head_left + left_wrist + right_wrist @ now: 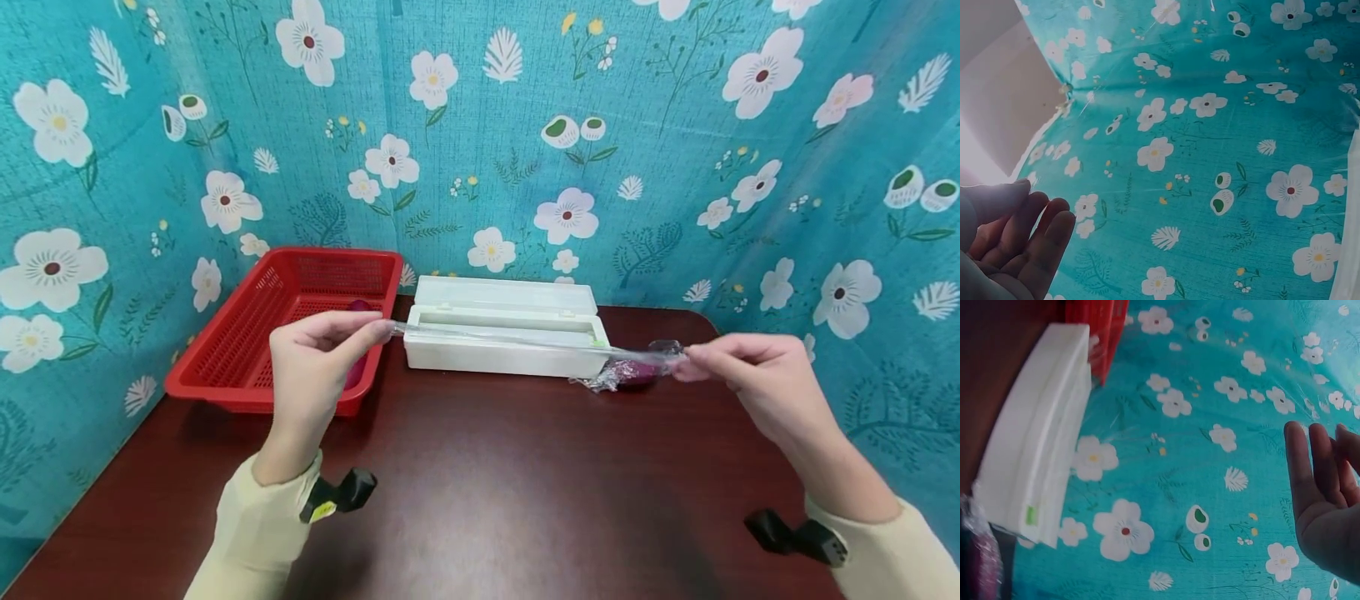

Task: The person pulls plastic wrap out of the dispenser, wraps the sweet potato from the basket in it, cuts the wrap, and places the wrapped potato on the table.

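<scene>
A sheet of clear cling film (510, 338) is stretched between my two hands in the head view, seen nearly edge-on. My left hand (318, 362) pinches its left end between thumb and forefinger, in front of the red basket. At the other end my right hand (765, 387) pinches the film, to the right of a white cling film dispenser box (480, 358). The box stands with its lid raised. Each wrist view shows one hand, left (1019, 240) and right (1329, 494), against the curtain; the transparent film is hard to make out there.
A red plastic basket (183, 367) holds purple items (360, 306), partly hidden by my left hand. Beside the box's right end lies a purple item wrapped in crinkled film (637, 372). A flowered teal curtain (480, 175) borders the dark wooden table (480, 467).
</scene>
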{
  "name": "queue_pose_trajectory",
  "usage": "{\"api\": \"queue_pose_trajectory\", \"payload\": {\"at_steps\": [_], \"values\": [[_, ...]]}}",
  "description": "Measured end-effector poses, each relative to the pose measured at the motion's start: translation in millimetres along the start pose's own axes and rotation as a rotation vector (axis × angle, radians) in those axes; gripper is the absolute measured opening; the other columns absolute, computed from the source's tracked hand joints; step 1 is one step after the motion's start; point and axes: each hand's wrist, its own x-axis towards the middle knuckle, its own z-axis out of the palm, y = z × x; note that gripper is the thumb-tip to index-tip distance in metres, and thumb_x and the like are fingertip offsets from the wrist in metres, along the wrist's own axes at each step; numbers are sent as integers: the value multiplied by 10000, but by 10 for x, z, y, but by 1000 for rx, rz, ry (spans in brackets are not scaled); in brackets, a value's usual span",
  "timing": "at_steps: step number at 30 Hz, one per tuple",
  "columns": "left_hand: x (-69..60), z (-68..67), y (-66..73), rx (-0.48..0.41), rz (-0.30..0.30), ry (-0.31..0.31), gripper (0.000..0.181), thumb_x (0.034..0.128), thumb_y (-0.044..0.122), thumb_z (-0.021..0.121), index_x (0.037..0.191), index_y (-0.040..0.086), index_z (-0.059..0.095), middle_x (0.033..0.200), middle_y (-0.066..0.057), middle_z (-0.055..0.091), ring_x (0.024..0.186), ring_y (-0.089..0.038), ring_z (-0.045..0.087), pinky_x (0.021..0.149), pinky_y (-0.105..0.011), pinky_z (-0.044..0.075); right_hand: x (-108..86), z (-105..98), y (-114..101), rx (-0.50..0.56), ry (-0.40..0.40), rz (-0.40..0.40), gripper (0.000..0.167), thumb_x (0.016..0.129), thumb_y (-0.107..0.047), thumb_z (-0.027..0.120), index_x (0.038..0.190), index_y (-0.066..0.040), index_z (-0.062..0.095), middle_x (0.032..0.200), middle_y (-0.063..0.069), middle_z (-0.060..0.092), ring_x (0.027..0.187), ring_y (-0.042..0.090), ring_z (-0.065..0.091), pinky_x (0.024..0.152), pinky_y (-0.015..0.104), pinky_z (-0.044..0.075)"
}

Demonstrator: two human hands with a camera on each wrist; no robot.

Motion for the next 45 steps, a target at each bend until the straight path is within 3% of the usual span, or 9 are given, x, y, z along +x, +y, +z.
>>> {"api": "queue_pose_trajectory", "payload": {"at_steps": [4, 11, 17, 21, 25, 30, 33, 40, 45], "values": [[-137, -35, -11, -6, -24, -16, 199, 752, 22, 696, 948, -13, 684, 824, -102, 672, 752, -233, 638, 698, -273, 501, -170, 30, 70, -13, -32, 20, 138, 828, 142, 509, 879, 124, 635, 801, 114, 671, 709, 195, 645, 659, 234, 503], [-345, -108, -84, 36, -5, -86, 247, 713, -57, 702, 955, -30, 666, 736, -91, 663, 681, -178, 633, 635, -235, 501, -411, 56, 176, -68, -38, 114, 205, 809, 139, 542, 959, 52, 651, 811, 91, 671, 713, 196, 641, 651, 257, 509], [-504, -172, -181, 30, -16, -188, 218, 697, -101, 692, 903, -36, 665, 659, -74, 633, 563, -161, 591, 496, -222, 464, -534, 39, 313, -27, -163, 102, 406, 808, 167, 512, 1192, 36, 536, 715, 110, 626, 753, 192, 628, 664, 274, 511], [-610, -217, -259, 34, -32, -267, 206, 692, -112, 685, 877, -22, 671, 641, -52, 623, 529, -140, 565, 461, -234, 445, -608, 9, 412, -32, -262, 133, 427, 805, 165, 509, 1213, 41, 513, 658, 90, 584, 721, 191, 600, 662, 288, 510], [-733, -254, -354, 46, -106, -338, 148, 726, -80, 671, 865, -31, 668, 632, -45, 622, 516, -135, 562, 463, -260, 465, -663, -12, 524, 12, -401, 157, 440, 796, 169, 502, 1218, 47, 503, 618, 91, 542, 636, 194, 566, 636, 315, 509], [-870, -260, -538, 66, -254, -403, 105, 780, 5, 657, 870, -48, 666, 577, -34, 600, 502, -156, 568, 465, -290, 482, -728, 29, 729, 150, -596, 197, 483, 805, 180, 479, 1270, 55, 441, 584, 143, 474, 537, 244, 496, 623, 350, 512], [-939, -269, -658, 83, -296, -457, 149, 791, 38, 656, 909, -52, 657, 534, -41, 571, 489, -143, 565, 456, -287, 473, -765, 69, 846, 202, -672, 231, 507, 814, 168, 485, 1300, 68, 384, 573, 169, 451, 502, 284, 438, 654, 373, 512], [-1100, -300, -922, 123, -355, -575, 314, 768, 64, 685, 1035, -76, 599, 470, -63, 519, 437, -117, 542, 434, -273, 460, -862, 141, 1080, 242, -719, 370, 602, 809, 128, 533, 1343, 96, 257, 541, 197, 373, 472, 304, 315, 590, 345, 514], [-1199, -305, -1073, 188, -382, -620, 446, 734, 26, 701, 1136, -91, 546, 443, -38, 504, 396, -104, 517, 426, -279, 464, -936, 205, 1222, 217, -718, 449, 680, 794, 99, 562, 1343, 143, 163, 529, 196, 299, 445, 169, 311, 576, 333, 516]]}}
